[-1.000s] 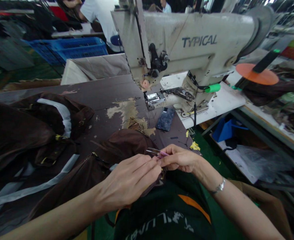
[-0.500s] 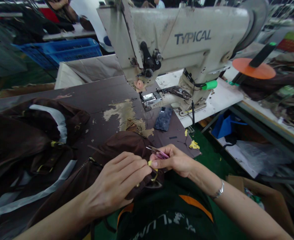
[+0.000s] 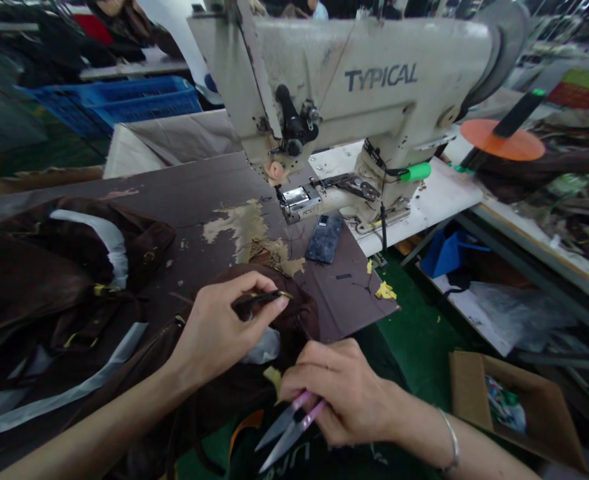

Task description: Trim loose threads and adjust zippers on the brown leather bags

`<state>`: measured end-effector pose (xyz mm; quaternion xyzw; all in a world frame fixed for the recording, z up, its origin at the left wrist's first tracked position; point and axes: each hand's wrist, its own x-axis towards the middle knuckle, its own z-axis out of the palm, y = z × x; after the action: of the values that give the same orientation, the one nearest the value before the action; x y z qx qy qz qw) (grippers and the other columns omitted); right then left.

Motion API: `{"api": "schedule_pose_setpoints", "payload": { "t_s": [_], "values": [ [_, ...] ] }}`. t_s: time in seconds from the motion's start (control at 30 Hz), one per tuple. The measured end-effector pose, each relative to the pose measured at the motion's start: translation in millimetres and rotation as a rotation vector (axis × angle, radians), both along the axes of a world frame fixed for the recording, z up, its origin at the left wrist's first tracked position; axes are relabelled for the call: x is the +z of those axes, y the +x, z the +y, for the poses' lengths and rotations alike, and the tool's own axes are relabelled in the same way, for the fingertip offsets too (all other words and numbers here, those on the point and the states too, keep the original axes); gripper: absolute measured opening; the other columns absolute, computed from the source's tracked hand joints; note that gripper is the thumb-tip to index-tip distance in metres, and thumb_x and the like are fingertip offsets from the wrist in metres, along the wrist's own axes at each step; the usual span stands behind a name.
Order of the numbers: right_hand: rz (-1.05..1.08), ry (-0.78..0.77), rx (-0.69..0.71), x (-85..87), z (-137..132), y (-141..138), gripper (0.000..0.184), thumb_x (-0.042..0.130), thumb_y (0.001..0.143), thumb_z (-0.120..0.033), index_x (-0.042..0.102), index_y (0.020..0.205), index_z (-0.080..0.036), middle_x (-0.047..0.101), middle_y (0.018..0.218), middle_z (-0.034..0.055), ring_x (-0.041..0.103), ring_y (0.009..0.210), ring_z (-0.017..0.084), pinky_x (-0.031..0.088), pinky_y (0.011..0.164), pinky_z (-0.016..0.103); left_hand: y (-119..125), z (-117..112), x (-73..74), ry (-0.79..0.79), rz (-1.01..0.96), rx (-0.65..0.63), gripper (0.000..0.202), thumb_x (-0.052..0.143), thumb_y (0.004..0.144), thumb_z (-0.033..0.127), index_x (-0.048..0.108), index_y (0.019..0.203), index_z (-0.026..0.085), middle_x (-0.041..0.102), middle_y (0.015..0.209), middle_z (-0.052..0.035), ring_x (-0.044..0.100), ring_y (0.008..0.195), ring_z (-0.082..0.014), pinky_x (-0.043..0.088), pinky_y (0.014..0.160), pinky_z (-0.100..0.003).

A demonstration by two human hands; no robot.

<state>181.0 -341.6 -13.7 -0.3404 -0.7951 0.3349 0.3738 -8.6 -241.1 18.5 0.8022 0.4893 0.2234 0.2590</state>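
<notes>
My left hand [image 3: 214, 330] pinches a dark strap with a metal end on a brown bag [image 3: 279, 313] that lies at the table's near edge. My right hand [image 3: 344, 393] is closed on pink-handled thread snips [image 3: 287, 433], blades pointing down-left, and its fingertips touch a yellow scrap [image 3: 274, 379] on the bag. Both hands are close together over the bag, in front of the sewing machine [image 3: 369, 87].
A dark phone [image 3: 324, 239] lies on the worn brown table [image 3: 199, 193] by the machine's needle plate. More brown bags [image 3: 49, 267] pile at the left. Yellow scraps [image 3: 385, 291] lie at the table corner. A cardboard box [image 3: 519, 407] stands low right, blue crates [image 3: 124, 100] behind.
My right hand dropped toward me with the snips, now pointing down-left. My left hand moved up the bag and pinched a dark strap.
</notes>
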Motion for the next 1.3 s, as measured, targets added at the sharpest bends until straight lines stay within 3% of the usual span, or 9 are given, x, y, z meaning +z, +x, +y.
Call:
{"api": "schedule_pose_setpoints", "payload": {
  "t_s": [0.1,0.17,0.23,0.4,0.53,0.8,0.9,1.13,1.3],
  "values": [
    [0.222,-0.226,-0.159,-4.5,0.7,6.4,0.014,0.054,0.078,-0.015,0.062,0.088,-0.018,0.056,0.077,0.0007,0.049,0.068,0.012,0.035,0.059,0.024,-4.5,13.0,-4.1,-0.090,-0.025,0.066,0.025,0.065,0.079,0.045,0.062,0.086,0.021,0.066,0.080,0.0016,0.062,0.074,-0.0147,0.046,0.067,-0.024],
    [0.346,-0.447,-0.455,-15.3,8.5,27.3,0.010,0.059,0.082,-0.027,0.061,0.082,-0.017,0.050,0.071,-0.0012,0.041,0.058,0.010,0.032,0.054,0.023,-10.8,18.1,-7.4,-0.128,-0.024,0.102,0.027,0.065,0.078,0.048,0.063,0.088,0.022,0.066,0.076,0.0013,0.060,0.067,-0.0148,0.046,0.060,-0.025],
    [0.377,-0.623,-0.729,-32.1,18.0,58.0,0.025,0.059,0.083,-0.042,0.060,0.081,-0.017,0.043,0.060,-0.0045,0.030,0.049,0.008,0.025,0.046,0.022,-16.5,20.2,-11.0,-0.142,-0.023,0.127,0.030,0.065,0.076,0.050,0.064,0.089,0.023,0.064,0.069,0.0009,0.057,0.057,-0.0142,0.043,0.052,-0.025],
    [0.158,-0.650,-0.989,-81.3,32.6,129.4,0.034,0.067,0.072,-0.048,0.067,0.075,-0.014,0.051,0.056,-0.0022,0.037,0.048,0.009,0.028,0.048,0.023,-17.4,21.9,-14.8,-0.176,-0.030,0.084,0.032,0.064,0.075,0.052,0.064,0.088,0.023,0.062,0.066,-0.0007,0.055,0.054,-0.0144,0.042,0.049,-0.026],
    [-0.015,-0.564,-1.118,-106.6,34.3,148.5,0.030,0.069,0.067,-0.046,0.070,0.071,-0.015,0.061,0.061,0.0017,0.051,0.058,0.015,0.034,0.055,0.026,-11.3,24.0,-9.4,-0.201,-0.003,0.065,0.032,0.063,0.075,0.051,0.064,0.087,0.021,0.064,0.068,-0.0012,0.058,0.057,-0.0154,0.043,0.051,-0.025],
    [-0.141,-0.307,-1.259,-113.1,29.8,140.4,0.052,0.060,0.078,-0.048,0.061,0.121,-0.018,0.064,0.077,0.0032,0.055,0.064,0.018,0.040,0.063,0.029,-9.3,26.9,1.9,-0.271,0.005,0.069,0.034,0.063,0.076,0.050,0.065,0.090,0.018,0.065,0.070,-0.0016,0.057,0.058,-0.0146,0.041,0.051,-0.023],
    [-0.156,-0.254,-1.186,-105.9,35.1,127.5,0.043,0.046,0.088,-0.046,0.063,0.115,-0.017,0.067,0.090,0.0074,0.060,0.073,0.019,0.044,0.066,0.029,-10.0,34.7,9.0,-0.303,0.034,0.056,0.035,0.063,0.074,0.050,0.067,0.088,0.018,0.065,0.070,-0.0018,0.058,0.060,-0.0155,0.041,0.054,-0.024],
    [-0.358,-0.206,-0.895,-98.3,49.9,81.7,0.034,0.056,0.084,-0.027,0.064,0.118,-0.028,0.066,0.104,0.0061,0.062,0.086,0.022,0.045,0.075,0.032,-9.6,61.9,34.7,-0.220,0.141,-0.013,0.034,0.065,0.071,0.050,0.068,0.085,0.019,0.067,0.076,-0.0010,0.061,0.075,-0.0183,0.044,0.073,-0.028],
    [-0.452,-0.082,-0.884,-97.6,49.7,60.7,0.037,0.053,0.087,-0.023,0.060,0.123,-0.023,0.059,0.112,0.0129,0.052,0.105,0.030,0.036,0.092,0.049,-7.4,64.0,51.1,-0.187,0.177,-0.031,0.031,0.064,0.071,0.047,0.068,0.083,0.018,0.065,0.071,-0.0002,0.056,0.062,-0.0143,0.040,0.061,-0.025]
  ]
}}
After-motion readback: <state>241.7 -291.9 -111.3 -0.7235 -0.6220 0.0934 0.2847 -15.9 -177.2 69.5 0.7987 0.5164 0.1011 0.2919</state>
